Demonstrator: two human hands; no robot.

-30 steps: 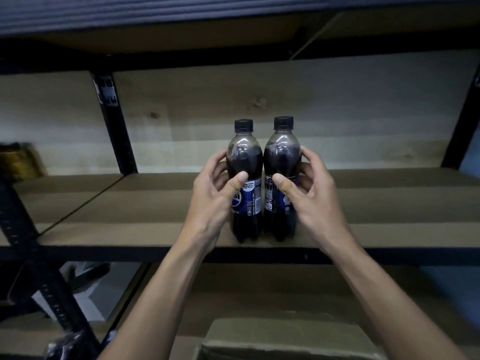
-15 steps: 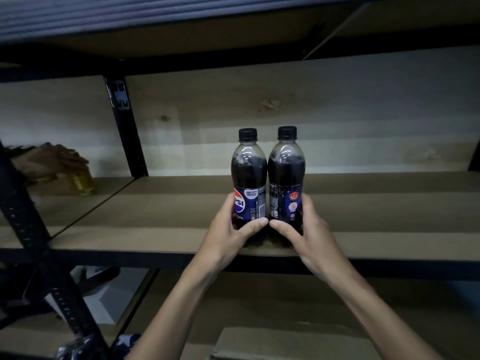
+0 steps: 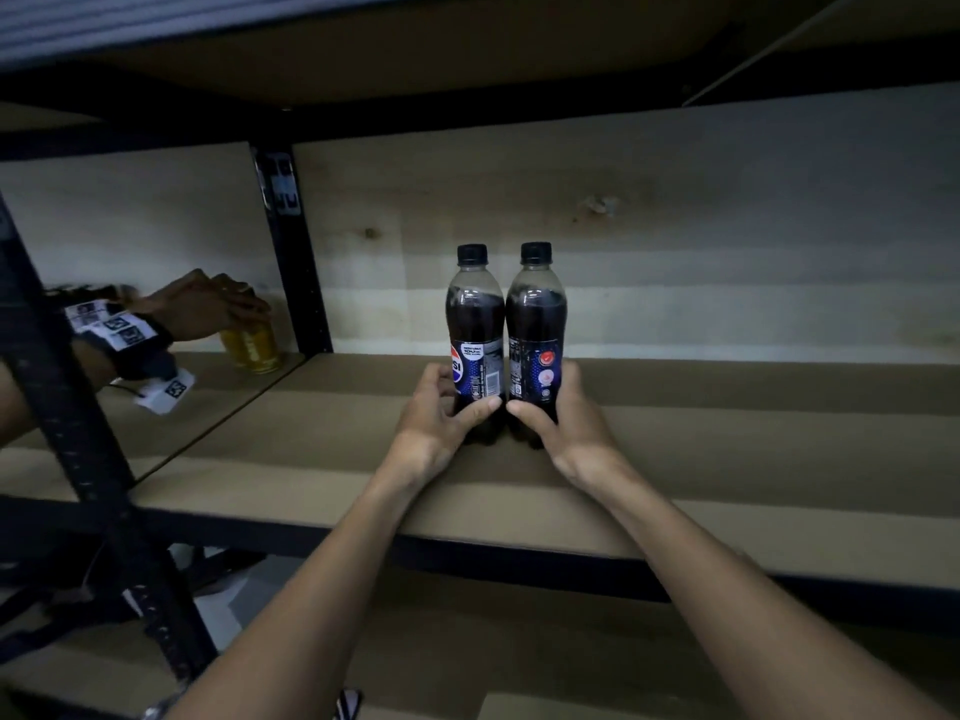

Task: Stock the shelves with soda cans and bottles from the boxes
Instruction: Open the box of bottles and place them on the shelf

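The left hand (image 3: 436, 433) wraps the left bottle (image 3: 475, 324) low down, the right hand (image 3: 566, 428) the right bottle (image 3: 536, 324). Both stand upright, touching, on the shelf (image 3: 727, 459). Placing looks nearly done; next, release without toppling them.

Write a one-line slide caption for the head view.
Left hand grips the left black-capped dark cola bottle, right hand grips the right cola bottle, both upright on the brown shelf board.

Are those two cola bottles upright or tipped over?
Upright. Left bottle and right bottle stand on the shelf, caps up, left hand and right hand gripping low.
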